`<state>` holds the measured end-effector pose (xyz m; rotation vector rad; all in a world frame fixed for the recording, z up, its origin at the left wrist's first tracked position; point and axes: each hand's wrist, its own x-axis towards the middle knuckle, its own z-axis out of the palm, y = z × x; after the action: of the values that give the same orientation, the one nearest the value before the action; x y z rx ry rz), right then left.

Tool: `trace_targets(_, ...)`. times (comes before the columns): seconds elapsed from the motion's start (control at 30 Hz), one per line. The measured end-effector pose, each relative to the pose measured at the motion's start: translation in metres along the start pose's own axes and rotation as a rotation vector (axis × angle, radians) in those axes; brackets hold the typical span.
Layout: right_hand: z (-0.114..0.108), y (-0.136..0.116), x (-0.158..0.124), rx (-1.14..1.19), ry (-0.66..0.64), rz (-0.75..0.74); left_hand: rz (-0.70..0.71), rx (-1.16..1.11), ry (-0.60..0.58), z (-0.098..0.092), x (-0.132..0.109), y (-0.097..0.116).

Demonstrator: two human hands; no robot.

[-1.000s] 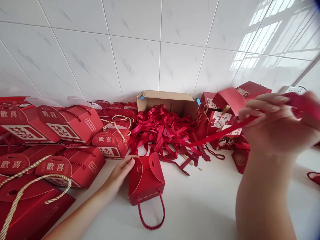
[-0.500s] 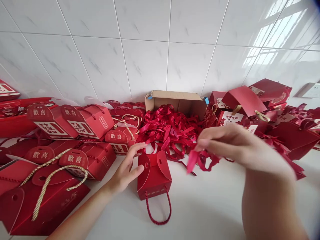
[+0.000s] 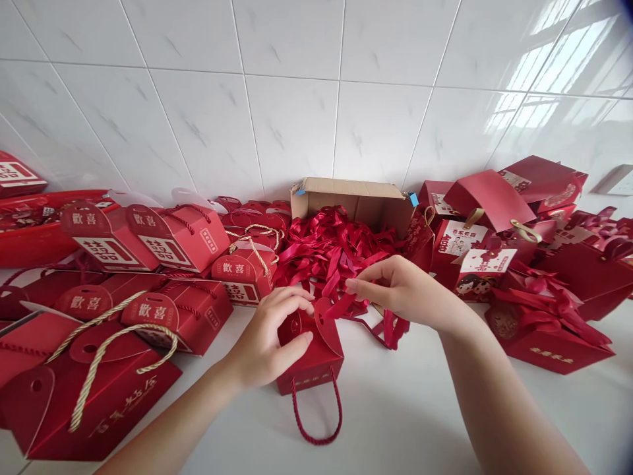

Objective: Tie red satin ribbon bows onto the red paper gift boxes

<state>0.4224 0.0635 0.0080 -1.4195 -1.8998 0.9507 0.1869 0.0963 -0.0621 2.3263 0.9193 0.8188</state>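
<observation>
A small red gift box (image 3: 321,353) stands on the white tabletop, its rounded flaps with holes raised and its twisted cord handle (image 3: 317,441) hanging down toward me. My left hand (image 3: 271,336) curves around the left side of the box's top, thumb in front and fingers behind the flap. Between thumb and fingertips, my right hand (image 3: 390,290) pinches a red ribbon (image 3: 341,305). One end of that ribbon reaches the hole in the box's right flap; whether it passes through, I cannot tell. The rest trails down onto the table.
Behind the box, a heap of red ribbons (image 3: 336,244) spills from a cardboard box (image 3: 353,188). Several red gift boxes (image 3: 173,241) crowd the left, some with gold cords, near a red basin (image 3: 30,244). Ribbon-tied boxes (image 3: 554,340) are piled at right. A tiled wall (image 3: 291,125) rises behind.
My right hand has moved left with the ribbon, bringing its end to the box's right flap. My left hand has moved right and closed in around the top of the box.
</observation>
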Motion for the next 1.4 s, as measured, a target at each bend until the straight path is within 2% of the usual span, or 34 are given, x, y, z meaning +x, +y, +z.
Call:
trace_targets(0.3, 0.001, 0.000, 0.001, -0.039, -0.002, 0.025, 0.009, -0.064, -0.010, 0.005, 0.001, 0.001)
trace_targets(0.6, 0.010, 0.002, 0.005, -0.026, -0.020, -0.008, -0.034, -0.107, 0.065, 0.010, 0.000, 0.005)
trace_targets(0.97, 0.012, -0.002, 0.003, 0.023, -0.052, 0.005, -0.094, -0.195, 0.096, 0.011, -0.002, 0.007)
trace_targets(1.13, 0.011, -0.002, 0.002, 0.024, -0.059, 0.005, -0.118, -0.147, 0.087, 0.013, -0.001, 0.008)
trace_targets(1.4, 0.012, 0.000, 0.002, 0.007, -0.061, -0.010, -0.160, -0.152, 0.146, 0.016, 0.001, 0.008)
